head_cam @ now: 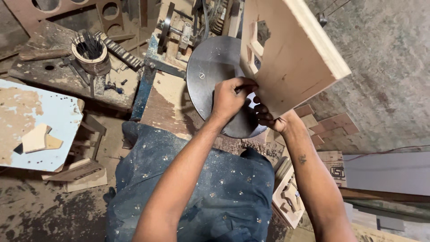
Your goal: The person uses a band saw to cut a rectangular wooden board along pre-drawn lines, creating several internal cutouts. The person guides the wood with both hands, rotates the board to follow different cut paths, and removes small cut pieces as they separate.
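Two hands meet on one pale wooden board (293, 54) with a cut-out shape, tilted up against the round metal disc (210, 76) of a machine. We see the left hand (230, 99) closed over the board's lower edge, fingers curled tight on it. The right hand (268, 118) grips from beneath, though its fingers are partly hidden, so we judge it clamped too. Behind the grip sits a tin of nails (91, 53); beside the right forearm, stacked cut boards (289, 197).
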